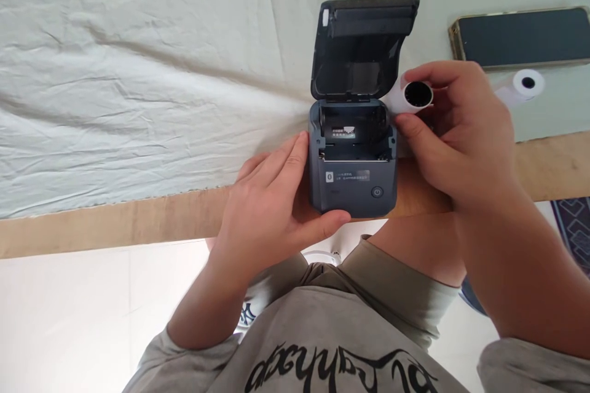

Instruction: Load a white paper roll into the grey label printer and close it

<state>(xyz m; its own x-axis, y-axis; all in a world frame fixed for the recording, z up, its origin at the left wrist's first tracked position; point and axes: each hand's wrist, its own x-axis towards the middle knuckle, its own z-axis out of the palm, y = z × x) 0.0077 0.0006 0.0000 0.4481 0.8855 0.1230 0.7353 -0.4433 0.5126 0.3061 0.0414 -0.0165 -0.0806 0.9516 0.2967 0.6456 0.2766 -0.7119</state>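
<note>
A dark blue-grey portable label printer (pixel 353 189) sits at the table's front edge, its black lid (pixel 359 42) raised and its paper compartment showing no roll. My left hand (pixel 271 202) steadies the printer, fingers along its left side and thumb at its front edge. Between thumb and forefinger, my right hand (pixel 465 128) pinches a white paper roll (pixel 397 98) with a dark core. That roll is just right of the lid hinge, its core end turned toward me. Its far end is partly out of sight beside the printer.
Behind my right hand lies a second, narrower white roll (pixel 509 90). A smartphone (pixel 525 37) in a case rests farther back at the right. Wrinkled pale cloth (pixel 152 73) covers the table, leaving a bare wooden front edge (pixel 115 214). My legs are below that edge.
</note>
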